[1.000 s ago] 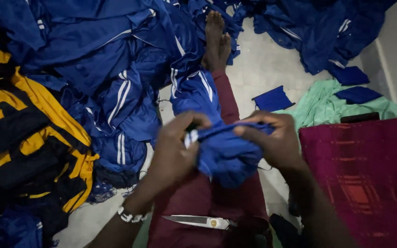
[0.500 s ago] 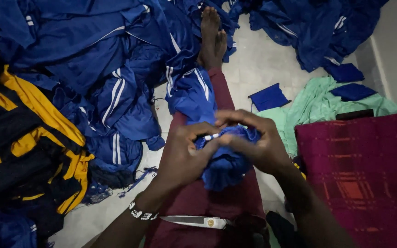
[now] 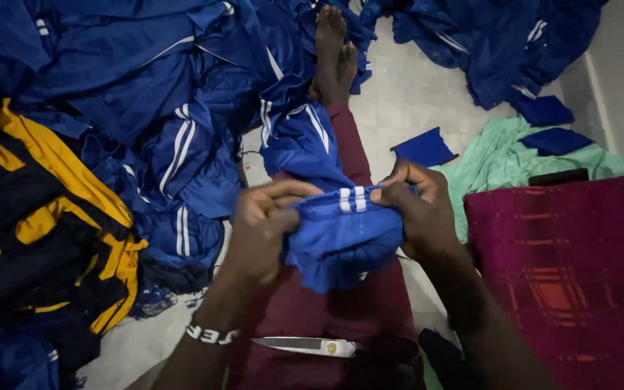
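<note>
A blue garment with white stripes [image 3: 341, 231] is bunched over my lap, held between both hands. My left hand [image 3: 265, 224] pinches its left edge with fingers curled, a beaded band on that wrist. My right hand [image 3: 420, 209] grips the right end of the striped hem. The cloth hangs down between them over my maroon-clad leg [image 3: 341, 310]. A pair of scissors [image 3: 308, 347] lies shut across my lap just below the hands, touched by neither. My bare feet [image 3: 332, 58] stretch out ahead on the pale floor.
A big heap of blue striped garments [image 3: 146, 108] covers the floor at left and top. Yellow-and-black garments [image 3: 37, 224] are piled at far left. More blue cloth [image 3: 500, 43] lies top right, a mint green cloth [image 3: 500, 162] with blue pieces beside it, and a maroon checked cloth [image 3: 572, 282] at right.
My hands have drawn apart, stretching the striped hem flat between them. The garment sits slightly lower and the white stripes now face up.
</note>
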